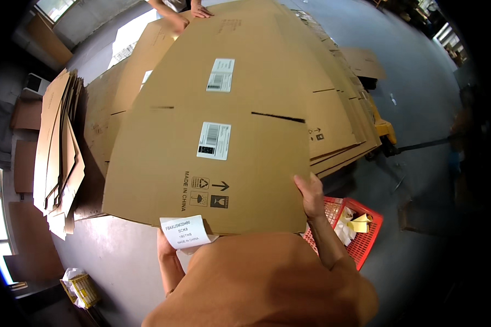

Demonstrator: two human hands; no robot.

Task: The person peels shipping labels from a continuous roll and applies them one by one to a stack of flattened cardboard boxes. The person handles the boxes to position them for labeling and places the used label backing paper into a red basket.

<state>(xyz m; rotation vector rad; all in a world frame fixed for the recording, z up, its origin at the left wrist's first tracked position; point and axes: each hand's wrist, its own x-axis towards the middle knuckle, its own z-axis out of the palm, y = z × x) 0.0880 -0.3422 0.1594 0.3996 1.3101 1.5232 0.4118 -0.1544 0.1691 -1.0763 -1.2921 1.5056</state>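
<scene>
A large flattened cardboard carton (147, 141) lies before me, two white barcode labels (214, 140) stuck along its middle and dark handling symbols printed near its close edge. My right hand (311, 197) grips its right edge, thumb on top and the other fingers hidden below. At the carton's near left edge, my left hand (165, 244) is closed round a curled white label sheet (184, 233), whose paper covers most of the fingers. Whether this hand also grips the carton is hidden. At the far end, another person's hands (201, 11) rest on the cardboard.
More flattened cartons (338, 120) are stacked underneath and to the right, beside a yellow pallet jack (384, 131). Folded cardboard sheets (57, 147) lean at the left. A red plastic basket (370, 248) with paper scraps stands near my right arm; a yellow basket (83, 290) is at lower left.
</scene>
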